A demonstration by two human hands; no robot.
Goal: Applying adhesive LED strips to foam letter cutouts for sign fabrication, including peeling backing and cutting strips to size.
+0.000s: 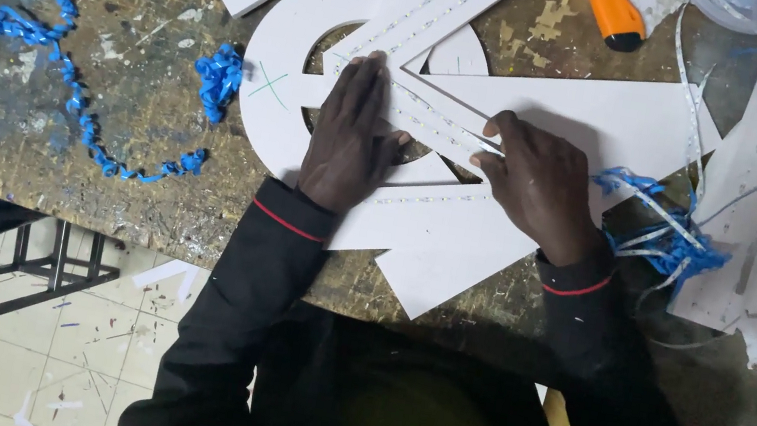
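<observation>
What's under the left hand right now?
The left hand lies flat on a white cut-out board, over thin dotted strips running along it. The strip stretch beneath the palm is covered; the right hand pinches a strip end nearby.

Single head view: looks steeply down, close over workbench [29, 117]; floor [75, 337] visible past its near edge.

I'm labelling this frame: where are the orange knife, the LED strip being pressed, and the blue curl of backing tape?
orange knife [611, 9], head view, on its orange handle.
LED strip [433, 122], head view, stretch between the hands.
blue curl [218, 78], head view, middle of the bunch.
</observation>
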